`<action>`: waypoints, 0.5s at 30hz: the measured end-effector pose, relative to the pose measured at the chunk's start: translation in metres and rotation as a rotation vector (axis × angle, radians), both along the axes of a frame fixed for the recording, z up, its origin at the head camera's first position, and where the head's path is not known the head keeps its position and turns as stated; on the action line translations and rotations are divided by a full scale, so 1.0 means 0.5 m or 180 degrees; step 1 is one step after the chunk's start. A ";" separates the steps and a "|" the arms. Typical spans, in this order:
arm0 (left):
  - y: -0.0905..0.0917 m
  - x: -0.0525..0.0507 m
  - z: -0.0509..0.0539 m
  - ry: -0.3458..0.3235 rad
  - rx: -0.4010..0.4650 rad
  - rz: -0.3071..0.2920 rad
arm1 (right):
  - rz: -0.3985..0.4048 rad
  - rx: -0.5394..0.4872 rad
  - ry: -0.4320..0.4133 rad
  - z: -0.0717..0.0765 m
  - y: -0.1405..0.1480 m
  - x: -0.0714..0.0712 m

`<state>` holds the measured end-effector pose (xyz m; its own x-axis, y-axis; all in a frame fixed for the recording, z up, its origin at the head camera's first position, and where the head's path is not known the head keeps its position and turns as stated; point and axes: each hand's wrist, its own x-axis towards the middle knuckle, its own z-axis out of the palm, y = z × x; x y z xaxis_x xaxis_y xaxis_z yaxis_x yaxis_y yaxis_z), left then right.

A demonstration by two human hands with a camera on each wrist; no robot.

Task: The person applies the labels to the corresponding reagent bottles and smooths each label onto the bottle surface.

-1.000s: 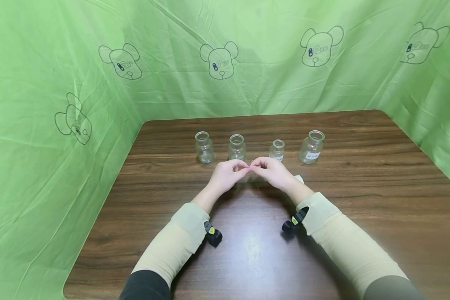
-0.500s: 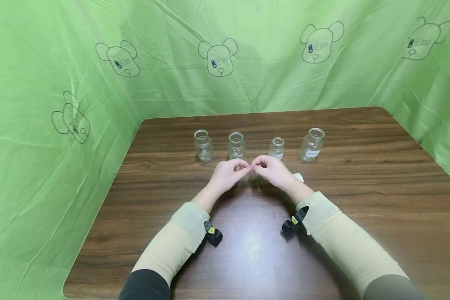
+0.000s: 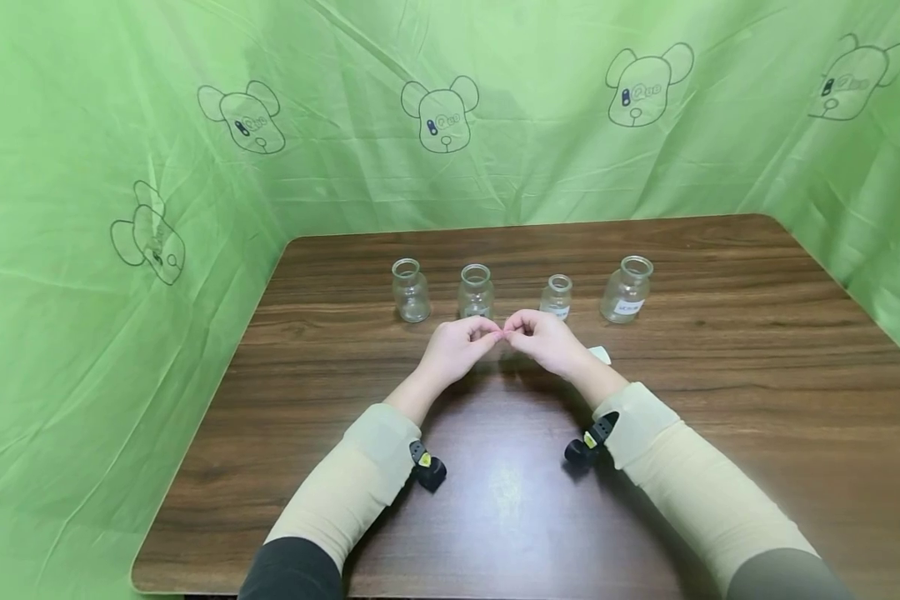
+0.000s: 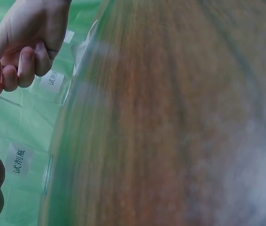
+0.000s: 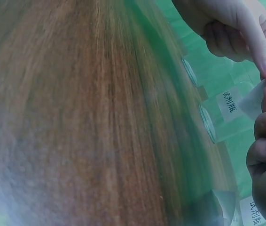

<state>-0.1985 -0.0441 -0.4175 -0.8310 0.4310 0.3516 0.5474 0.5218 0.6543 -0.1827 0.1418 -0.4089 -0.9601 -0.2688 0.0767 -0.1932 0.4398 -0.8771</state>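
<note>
My left hand [image 3: 453, 348] and right hand [image 3: 546, 343] meet fingertip to fingertip above the table, thumb and forefinger of each pinching a small piece of thin whitish paper [image 5: 253, 101]. Its corner shows in the right wrist view; in the head view the fingers mostly hide it. Just beyond the hands stand two clear glass bottles, one wide [image 3: 476, 287] and one small [image 3: 556, 296] with a white label. Another white folded piece of paper [image 3: 600, 355] lies by my right wrist, partly covered by it.
A clear glass bottle [image 3: 411, 292] stands at the left of the row, and a larger labelled one [image 3: 626, 290] at the right. All have open mouths. The brown wooden table [image 3: 307, 400] is backed by green cloth [image 3: 360, 192].
Both hands keep their fingertip pinch at almost the same place. The head view has shifted slightly. The bottles stay where they were.
</note>
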 end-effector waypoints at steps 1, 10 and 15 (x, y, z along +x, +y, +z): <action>0.000 0.000 0.000 0.0001 0.0000 -0.0003 | -0.0011 0.0019 0.0010 -0.010 0.002 -0.006; -0.004 0.002 0.000 -0.0215 0.0042 -0.0016 | 0.0072 0.0065 0.0106 -0.004 -0.002 0.000; -0.004 0.000 -0.002 -0.0174 0.0125 0.0009 | 0.0090 0.0146 0.0256 -0.007 -0.004 -0.002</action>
<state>-0.1984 -0.0459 -0.4183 -0.8507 0.4153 0.3222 0.5088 0.4968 0.7031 -0.1834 0.1399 -0.4123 -0.9434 -0.3006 0.1401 -0.2749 0.4726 -0.8373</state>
